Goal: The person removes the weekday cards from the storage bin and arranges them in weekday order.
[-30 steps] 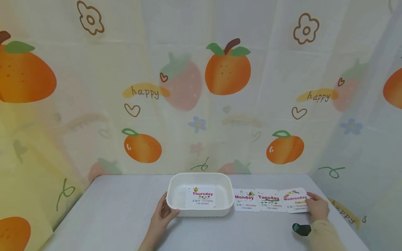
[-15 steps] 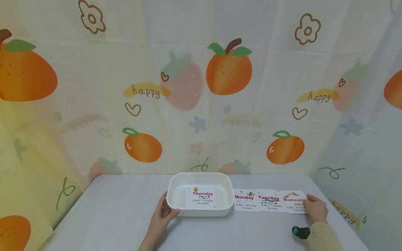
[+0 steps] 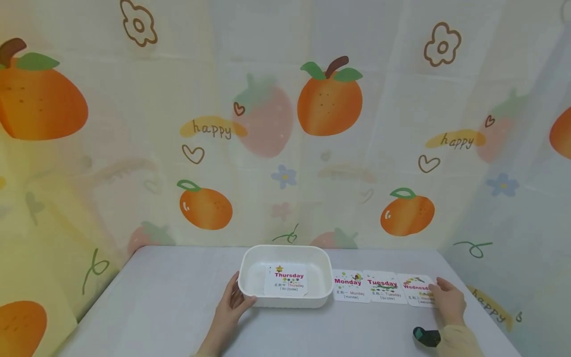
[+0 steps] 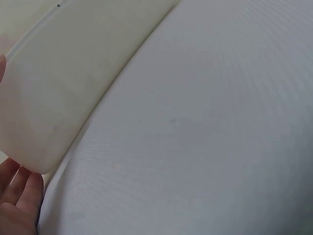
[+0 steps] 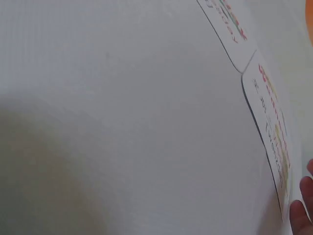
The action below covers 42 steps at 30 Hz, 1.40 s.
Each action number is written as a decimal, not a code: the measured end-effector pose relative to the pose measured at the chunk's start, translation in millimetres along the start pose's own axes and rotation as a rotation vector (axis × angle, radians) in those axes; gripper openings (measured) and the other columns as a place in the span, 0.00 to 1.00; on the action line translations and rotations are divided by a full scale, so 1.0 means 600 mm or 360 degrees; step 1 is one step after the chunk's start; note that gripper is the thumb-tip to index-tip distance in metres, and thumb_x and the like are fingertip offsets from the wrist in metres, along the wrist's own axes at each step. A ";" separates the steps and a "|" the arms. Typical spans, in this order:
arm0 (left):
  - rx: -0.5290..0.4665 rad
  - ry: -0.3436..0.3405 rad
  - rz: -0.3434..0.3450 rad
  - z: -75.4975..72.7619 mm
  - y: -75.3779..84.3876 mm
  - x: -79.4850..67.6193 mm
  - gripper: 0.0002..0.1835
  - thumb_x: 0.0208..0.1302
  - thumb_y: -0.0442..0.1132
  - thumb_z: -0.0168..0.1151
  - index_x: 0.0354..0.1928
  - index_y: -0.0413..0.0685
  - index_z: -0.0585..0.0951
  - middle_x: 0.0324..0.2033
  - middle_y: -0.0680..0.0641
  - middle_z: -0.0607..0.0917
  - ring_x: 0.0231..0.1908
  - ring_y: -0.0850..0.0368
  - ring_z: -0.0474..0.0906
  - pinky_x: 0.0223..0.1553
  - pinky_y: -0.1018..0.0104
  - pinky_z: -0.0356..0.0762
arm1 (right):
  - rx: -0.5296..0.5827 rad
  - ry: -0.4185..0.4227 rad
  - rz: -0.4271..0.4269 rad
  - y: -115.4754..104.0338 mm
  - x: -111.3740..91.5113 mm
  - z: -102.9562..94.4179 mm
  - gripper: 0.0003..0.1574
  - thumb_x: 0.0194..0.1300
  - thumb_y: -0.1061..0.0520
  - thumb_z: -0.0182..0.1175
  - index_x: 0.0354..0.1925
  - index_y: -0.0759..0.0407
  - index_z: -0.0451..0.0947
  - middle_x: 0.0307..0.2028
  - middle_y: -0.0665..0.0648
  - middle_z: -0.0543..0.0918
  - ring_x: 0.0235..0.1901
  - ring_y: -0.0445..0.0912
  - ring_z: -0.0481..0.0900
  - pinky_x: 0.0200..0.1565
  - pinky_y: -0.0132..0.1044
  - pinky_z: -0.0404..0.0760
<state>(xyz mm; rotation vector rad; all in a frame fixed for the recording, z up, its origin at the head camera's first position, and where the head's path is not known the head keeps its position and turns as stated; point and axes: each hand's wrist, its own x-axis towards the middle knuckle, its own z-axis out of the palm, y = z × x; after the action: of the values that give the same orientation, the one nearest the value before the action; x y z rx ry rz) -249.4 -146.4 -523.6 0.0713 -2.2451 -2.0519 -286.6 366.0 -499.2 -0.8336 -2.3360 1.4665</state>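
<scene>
My left hand holds the near left corner of a white plastic tray, thumb at the front rim and fingers along the side. Inside the tray a Thursday card lies face up. To the tray's right, a Monday card, a Tuesday card and a Wednesday card lie flat in a row. At the Wednesday card's right end, my right hand covers part of its print. In the right wrist view, fingertips show beside that card's end.
A white-covered table carries everything. Behind it hangs a curtain printed with oranges and strawberries. A dark strapped device sits at my right wrist.
The Wednesday card has turned slightly, its right end swinging toward me, and the right hand has moved slightly with it. The left hand stays on the tray. The head view has shifted a little.
</scene>
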 end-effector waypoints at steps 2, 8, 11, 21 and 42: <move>0.0001 -0.0003 -0.0002 0.000 -0.002 0.002 0.47 0.54 0.45 0.69 0.72 0.54 0.51 0.66 0.37 0.59 0.64 0.43 0.57 0.60 0.63 0.65 | 0.0080 0.0004 -0.0036 -0.006 -0.012 -0.001 0.31 0.69 0.57 0.46 0.65 0.71 0.55 0.63 0.73 0.60 0.63 0.65 0.55 0.63 0.58 0.56; 0.0017 -0.0008 -0.0008 0.001 -0.005 0.007 0.49 0.54 0.47 0.69 0.72 0.54 0.50 0.66 0.36 0.58 0.65 0.44 0.57 0.60 0.63 0.64 | 0.0154 -0.0063 -0.0168 -0.015 -0.018 0.013 0.33 0.69 0.52 0.49 0.66 0.68 0.58 0.63 0.71 0.61 0.63 0.64 0.55 0.64 0.56 0.57; 0.0035 -0.0002 -0.0010 0.002 -0.004 0.008 0.49 0.53 0.48 0.69 0.72 0.55 0.50 0.66 0.37 0.58 0.64 0.44 0.57 0.60 0.62 0.65 | 0.0118 -0.0103 -0.0229 -0.008 0.004 0.036 0.36 0.68 0.48 0.52 0.66 0.65 0.59 0.64 0.69 0.62 0.63 0.63 0.55 0.62 0.56 0.61; 0.0018 0.0010 0.0026 0.004 -0.001 0.003 0.48 0.53 0.46 0.69 0.71 0.53 0.52 0.66 0.37 0.60 0.64 0.44 0.59 0.60 0.63 0.65 | 0.0385 -0.0442 -0.0313 -0.100 -0.077 0.076 0.42 0.67 0.44 0.53 0.69 0.63 0.52 0.67 0.66 0.57 0.64 0.60 0.55 0.65 0.53 0.57; 0.0026 0.0035 0.0025 0.000 -0.007 0.003 0.47 0.53 0.44 0.70 0.71 0.53 0.53 0.65 0.36 0.61 0.63 0.43 0.60 0.58 0.64 0.67 | 0.0406 -0.0847 -0.0596 -0.205 -0.189 0.205 0.39 0.61 0.50 0.63 0.64 0.63 0.62 0.61 0.66 0.67 0.61 0.58 0.64 0.62 0.50 0.65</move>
<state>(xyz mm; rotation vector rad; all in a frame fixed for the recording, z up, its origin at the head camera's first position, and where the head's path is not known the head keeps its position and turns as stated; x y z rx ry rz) -251.1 -146.7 -527.5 0.0768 -2.2424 -2.0149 -297.6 168.2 -437.0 0.0782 -2.3844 1.9162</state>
